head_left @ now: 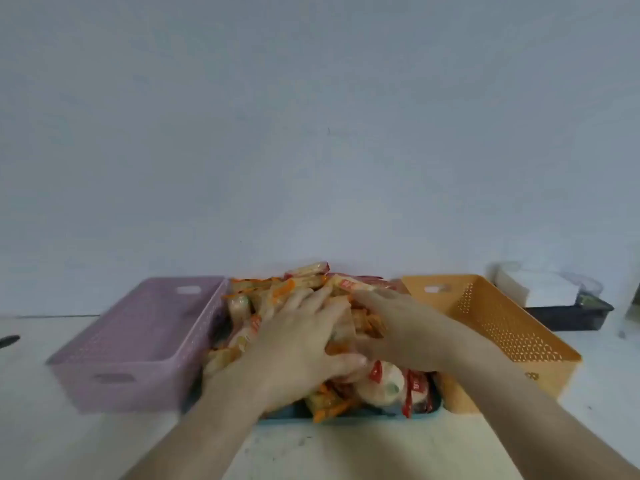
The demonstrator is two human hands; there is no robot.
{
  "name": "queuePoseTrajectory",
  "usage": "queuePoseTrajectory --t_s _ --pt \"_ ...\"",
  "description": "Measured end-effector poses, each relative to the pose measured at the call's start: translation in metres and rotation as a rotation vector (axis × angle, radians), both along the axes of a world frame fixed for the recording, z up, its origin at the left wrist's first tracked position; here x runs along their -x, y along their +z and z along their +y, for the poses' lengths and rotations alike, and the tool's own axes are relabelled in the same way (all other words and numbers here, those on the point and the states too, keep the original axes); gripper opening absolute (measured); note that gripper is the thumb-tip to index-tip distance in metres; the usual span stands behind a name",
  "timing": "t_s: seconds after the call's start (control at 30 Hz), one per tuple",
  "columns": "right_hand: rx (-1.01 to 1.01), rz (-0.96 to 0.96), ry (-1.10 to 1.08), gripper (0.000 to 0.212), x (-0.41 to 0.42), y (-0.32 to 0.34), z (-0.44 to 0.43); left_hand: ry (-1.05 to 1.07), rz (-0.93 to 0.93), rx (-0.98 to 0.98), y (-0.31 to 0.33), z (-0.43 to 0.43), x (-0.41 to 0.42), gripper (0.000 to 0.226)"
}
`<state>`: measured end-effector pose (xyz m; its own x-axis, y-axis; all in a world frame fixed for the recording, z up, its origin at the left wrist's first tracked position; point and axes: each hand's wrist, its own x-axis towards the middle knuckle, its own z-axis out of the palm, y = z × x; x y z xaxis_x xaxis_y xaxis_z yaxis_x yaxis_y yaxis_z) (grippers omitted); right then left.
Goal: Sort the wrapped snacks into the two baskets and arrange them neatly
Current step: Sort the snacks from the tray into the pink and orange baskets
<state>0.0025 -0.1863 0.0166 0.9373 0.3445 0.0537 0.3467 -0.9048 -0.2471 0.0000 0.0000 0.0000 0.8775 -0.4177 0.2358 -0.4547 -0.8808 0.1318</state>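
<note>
The left basket (pixel 138 341) is lilac, the right basket (pixel 512 327) is orange with small holes; the snacks (pixel 311 289) have orange and red wrappers.

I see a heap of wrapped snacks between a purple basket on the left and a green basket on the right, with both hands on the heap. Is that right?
Nearly. The basket on the right is orange, not green. The head view shows the purple basket on the left, the orange basket on the right, and the left hand and right hand on the heap of wrapped snacks between them.
</note>
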Motion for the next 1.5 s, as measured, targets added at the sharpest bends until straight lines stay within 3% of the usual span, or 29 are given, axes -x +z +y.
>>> queuePoseTrajectory --t_s 0.07,0.17,0.27,0.33,0.43,0.53,0.77,0.87,1.0,1.13,1.23,1.33,1.43,1.5 --pt "0.091 0.021 -0.015 0.090 0.008 -0.018 0.004 0.037 0.035 -0.139 -0.022 -0.010 0.007 0.093" --pt "0.114 -0.059 -0.074 0.092 0.016 -0.053 0.006 0.075 0.044 -0.172 -0.053 -0.018 0.010 0.101" --pt "0.028 -0.182 -0.155 0.083 0.014 -0.070 0.003 0.115 -0.099 -0.118 -0.058 -0.018 0.004 0.083" --pt "-0.047 -0.151 -0.183 0.084 0.010 -0.080 0.003 0.131 -0.196 -0.039 -0.059 -0.018 0.000 0.066" --pt "-0.116 -0.004 -0.133 0.111 0.006 -0.091 0.001 0.152 -0.246 0.051 -0.061 -0.020 -0.004 0.053" --pt "-0.124 -0.056 -0.078 0.122 0.006 -0.090 -0.002 0.194 -0.280 0.139 -0.064 -0.019 -0.006 0.049" --pt "-0.437 -0.259 -0.058 0.093 -0.003 -0.074 -0.003 0.151 -0.329 0.471 -0.056 -0.019 -0.018 0.051" --pt "-0.475 -0.282 -0.055 0.097 -0.002 -0.068 -0.004 0.138 -0.319 0.624 -0.046 -0.019 -0.019 0.043" --pt "-0.342 -0.221 -0.019 0.107 -0.004 -0.068 -0.009 0.138 -0.274 0.860 -0.046 -0.015 -0.022 0.035" --pt "-0.431 -0.126 0.049 0.108 -0.004 -0.068 -0.013 0.093 -0.330 0.988 -0.044 -0.013 -0.021 0.027" --pt "-0.540 -0.165 -0.007 0.095 -0.011 -0.067 -0.019 0.071 -0.397 1.041 -0.039 -0.008 -0.022 0.033" --pt "-0.427 -0.061 -0.005 0.090 -0.013 -0.071 -0.023 0.032 -0.411 1.062 -0.034 -0.001 -0.022 0.022" --pt "-0.401 0.021 0.008 0.084 -0.014 -0.083 -0.017 -0.033 -0.278 0.987 -0.032 -0.003 -0.021 0.027" --pt "-0.434 0.019 -0.002 0.071 -0.016 -0.089 -0.011 0.003 -0.148 0.803 -0.035 -0.006 -0.020 0.041"
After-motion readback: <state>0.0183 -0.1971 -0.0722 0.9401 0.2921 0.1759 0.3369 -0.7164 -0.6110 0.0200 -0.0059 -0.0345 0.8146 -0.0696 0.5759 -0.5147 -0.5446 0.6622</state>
